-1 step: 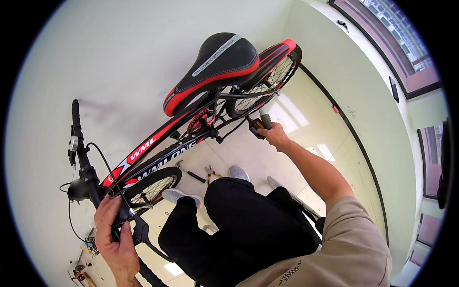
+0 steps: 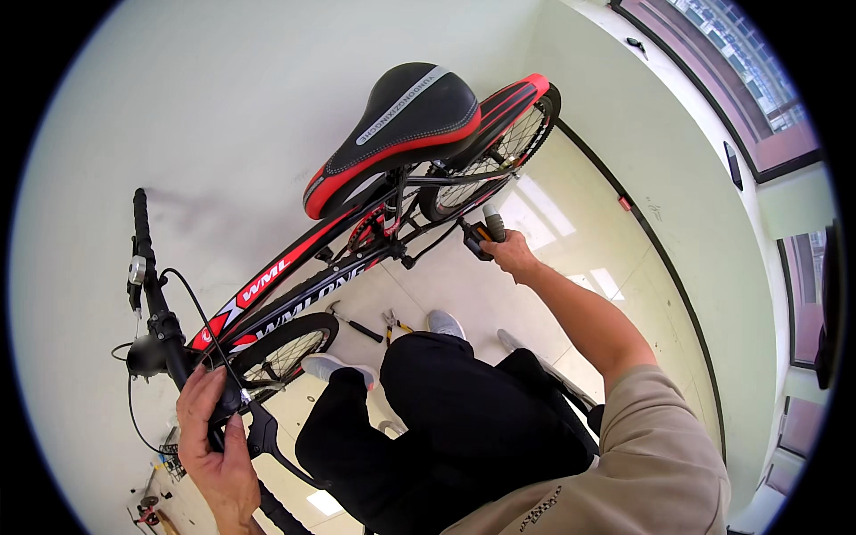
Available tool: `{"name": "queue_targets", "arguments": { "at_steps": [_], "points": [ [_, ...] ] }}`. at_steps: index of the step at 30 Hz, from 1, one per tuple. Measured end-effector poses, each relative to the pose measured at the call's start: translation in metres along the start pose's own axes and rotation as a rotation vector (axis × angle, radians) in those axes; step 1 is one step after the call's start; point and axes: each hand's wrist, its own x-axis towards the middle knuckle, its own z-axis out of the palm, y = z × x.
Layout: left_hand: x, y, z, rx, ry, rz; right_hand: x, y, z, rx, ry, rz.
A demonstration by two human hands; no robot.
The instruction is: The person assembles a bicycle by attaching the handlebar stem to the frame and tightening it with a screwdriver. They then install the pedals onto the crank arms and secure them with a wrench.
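A red and black bicycle (image 2: 267, 281) stands along the wall, its black saddle (image 2: 401, 116) with a red rim uppermost. My left hand (image 2: 214, 437) is closed round the handlebar (image 2: 176, 361), by a rounded black part and a brake lever (image 2: 267, 437). To the right, my right hand (image 2: 510, 254) grips a black pedal (image 2: 477, 241) with an orange reflector. A grey ribbed handle-like piece (image 2: 493, 221) sticks up beside those fingers. Whether I hold it too, I cannot tell. My palm hides part of the pedal.
A hammer (image 2: 357, 327) and yellow-handled pliers (image 2: 395, 321) lie on the tiled floor near my shoes. Small parts (image 2: 152, 508) are scattered at the lower left. A black cable strip (image 2: 660, 241) runs along the base of the right wall, below a window ledge.
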Motion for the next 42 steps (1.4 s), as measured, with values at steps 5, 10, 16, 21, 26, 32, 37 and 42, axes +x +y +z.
{"name": "queue_targets", "arguments": {
  "at_steps": [5,10,16,21,26,32,37,42],
  "points": [
    [0.001,0.0,0.001,-0.011,-0.007,0.027,0.026,0.031,0.013,0.118,0.025,0.136],
    [0.002,0.002,0.002,-0.018,-0.016,0.01,0.019,0.021,0.016,0.269,0.026,0.165],
    [-0.001,-0.002,0.0,-0.045,-0.031,-0.005,-0.015,-0.012,0.0,0.153,-0.081,0.025],
    [0.001,-0.003,0.0,-0.024,-0.047,0.028,-0.018,-0.007,-0.001,0.107,-0.051,-0.033],
    [0.0,-0.002,0.001,-0.065,-0.027,0.011,-0.018,-0.008,0.004,0.109,0.008,-0.037],
    [0.0,-0.009,0.001,-0.095,-0.037,0.043,0.005,0.017,0.008,0.258,0.046,0.084],
    [0.0,-0.01,0.0,-0.084,-0.027,0.035,-0.025,-0.015,0.004,0.093,0.005,-0.01],
    [0.0,-0.005,0.004,-0.104,-0.011,0.014,-0.028,-0.017,0.006,0.114,0.054,0.0]
  ]
}}
